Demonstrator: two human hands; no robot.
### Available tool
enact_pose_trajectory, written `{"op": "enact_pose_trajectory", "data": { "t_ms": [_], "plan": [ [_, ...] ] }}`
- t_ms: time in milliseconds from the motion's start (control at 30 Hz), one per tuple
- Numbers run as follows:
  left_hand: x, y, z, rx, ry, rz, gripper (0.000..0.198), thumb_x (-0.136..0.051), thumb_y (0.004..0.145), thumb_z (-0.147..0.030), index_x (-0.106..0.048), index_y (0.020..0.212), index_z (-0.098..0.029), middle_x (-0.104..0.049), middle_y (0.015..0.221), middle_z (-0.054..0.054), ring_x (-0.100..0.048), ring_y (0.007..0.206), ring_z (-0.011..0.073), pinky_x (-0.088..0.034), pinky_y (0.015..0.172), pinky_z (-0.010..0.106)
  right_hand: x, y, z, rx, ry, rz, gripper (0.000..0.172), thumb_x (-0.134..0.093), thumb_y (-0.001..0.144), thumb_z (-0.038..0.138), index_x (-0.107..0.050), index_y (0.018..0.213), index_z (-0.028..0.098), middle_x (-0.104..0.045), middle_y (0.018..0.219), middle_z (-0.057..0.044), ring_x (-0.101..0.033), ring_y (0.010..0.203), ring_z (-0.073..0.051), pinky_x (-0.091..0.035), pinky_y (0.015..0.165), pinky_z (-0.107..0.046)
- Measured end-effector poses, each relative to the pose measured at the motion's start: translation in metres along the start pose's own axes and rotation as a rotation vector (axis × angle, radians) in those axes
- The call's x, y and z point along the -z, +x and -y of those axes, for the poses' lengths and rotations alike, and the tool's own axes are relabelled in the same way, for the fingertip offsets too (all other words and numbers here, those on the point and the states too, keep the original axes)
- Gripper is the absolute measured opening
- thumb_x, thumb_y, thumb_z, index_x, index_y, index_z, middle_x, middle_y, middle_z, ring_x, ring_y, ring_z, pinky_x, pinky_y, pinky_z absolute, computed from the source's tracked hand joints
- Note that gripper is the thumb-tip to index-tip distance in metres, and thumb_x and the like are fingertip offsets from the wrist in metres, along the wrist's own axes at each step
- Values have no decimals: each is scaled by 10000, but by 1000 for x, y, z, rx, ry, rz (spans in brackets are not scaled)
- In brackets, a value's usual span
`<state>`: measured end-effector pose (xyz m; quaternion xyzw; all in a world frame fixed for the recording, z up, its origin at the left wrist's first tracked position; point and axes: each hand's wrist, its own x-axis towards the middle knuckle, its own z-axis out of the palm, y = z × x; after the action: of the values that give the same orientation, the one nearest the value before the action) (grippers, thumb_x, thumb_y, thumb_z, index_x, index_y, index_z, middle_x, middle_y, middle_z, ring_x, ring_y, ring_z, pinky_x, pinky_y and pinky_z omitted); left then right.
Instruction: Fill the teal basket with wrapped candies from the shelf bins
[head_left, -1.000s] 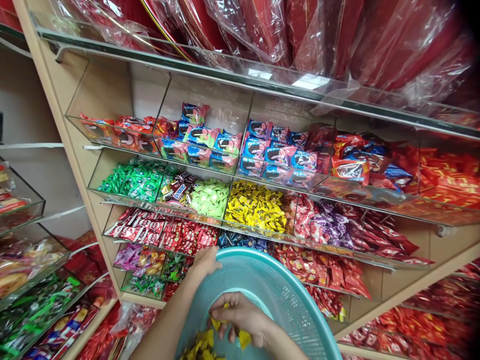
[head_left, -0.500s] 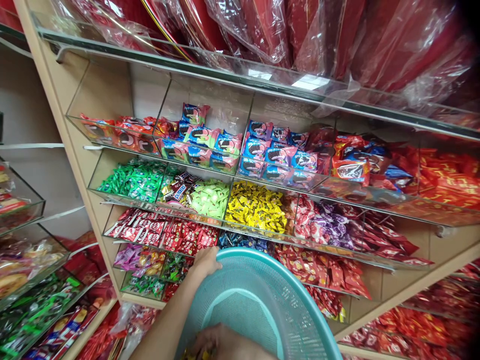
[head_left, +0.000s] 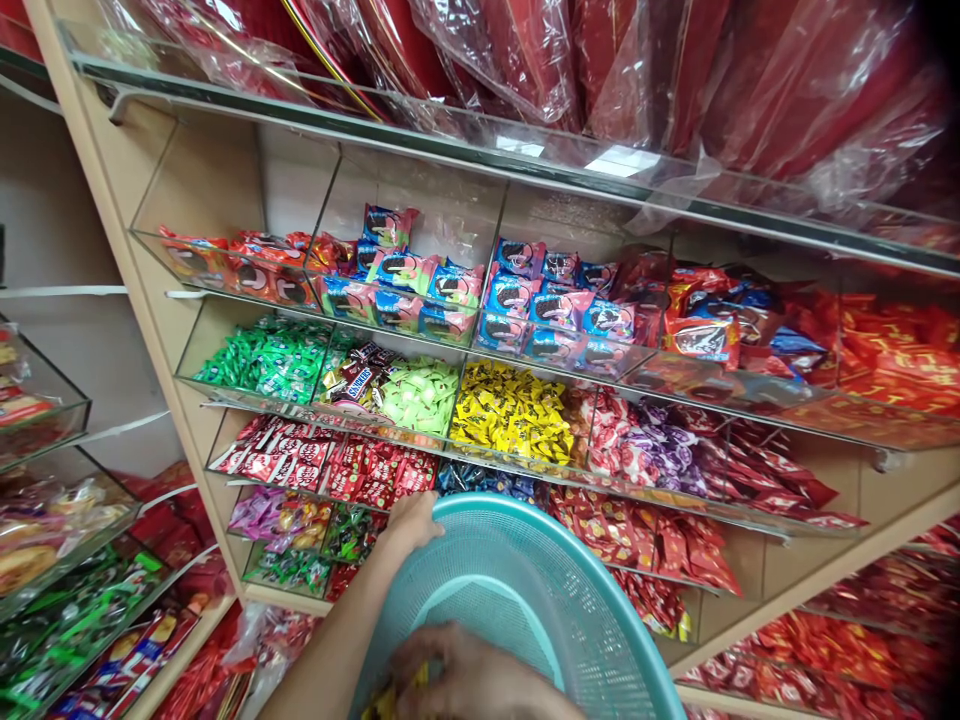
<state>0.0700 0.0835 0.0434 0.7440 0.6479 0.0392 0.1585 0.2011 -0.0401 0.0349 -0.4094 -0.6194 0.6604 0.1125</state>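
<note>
My left hand (head_left: 412, 525) is closed over the far left rim of a teal plastic mesh basket (head_left: 607, 590). Inside the basket, low in the view, is my right hand (head_left: 450, 660), smeared by motion. Its fingers curl round some yellow-wrapped candies (head_left: 424, 675), partly hidden by the hand. Other yellow wrappers lie by the basket's lower left wall. Beyond the rim, a shelf bin holds a heap of yellow-wrapped candies (head_left: 514, 412), with light green candies (head_left: 420, 392) to its left.
Clear-fronted shelves rise ahead. Blue and pink cookie packs (head_left: 555, 305) fill the upper tier; green candies (head_left: 262, 360) and purple-wrapped candies (head_left: 660, 450) sit lower. Plastic-covered red packages (head_left: 525, 60) lie on top. Another rack with green packets (head_left: 82, 620) stands at left.
My right hand has shifted slightly up and to the right inside the basket, with more yellow wrappers showing beside its fingers. My left hand and the basket stay where they were.
</note>
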Motion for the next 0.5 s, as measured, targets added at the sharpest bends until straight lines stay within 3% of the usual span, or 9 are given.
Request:
{"op": "enact_pose_trajectory", "data": {
  "t_ms": [133, 300, 400, 500],
  "plan": [
    [-1, 0, 0, -9, 8, -25, 461, -582, 626, -401, -544, 1055, -234, -623, 1045, 71, -564, 966, 247, -433, 766, 300, 17, -1, 14, 6, 408, -130, 313, -596, 676, 420, -612, 912, 216, -626, 836, -30, -403, 379, -22, -224, 313, -141],
    [-1, 0, 0, -14, 13, -19, 412, -578, 631, -396, -558, 1015, -246, -622, 1044, 58, -563, 970, 245, -435, 773, 309, 39, 1, 18, 20, 861, -311, 316, -594, 684, 355, -565, 937, 169, -567, 933, -37, -485, 558, -48, -348, 465, -151],
    [1, -1, -1, -16, 21, -19, 469, -580, 635, -409, -529, 1074, -251, -608, 1079, 63, -557, 986, 246, -432, 783, 307, 45, 1, 15, 46, 955, -321, 324, -537, 645, 229, -537, 964, 172, -554, 932, -29, -492, 612, -76, -370, 521, -183],
    [2, -1, -2, -19, 27, -14, 470, -585, 635, -412, -525, 1073, -251, -620, 1052, 62, -567, 968, 246, -435, 772, 306, 42, 2, 11, 78, 931, -351, 473, -483, 508, 79, -526, 971, 168, -557, 903, -20, -491, 641, -83, -362, 554, -185]
  ]
}}
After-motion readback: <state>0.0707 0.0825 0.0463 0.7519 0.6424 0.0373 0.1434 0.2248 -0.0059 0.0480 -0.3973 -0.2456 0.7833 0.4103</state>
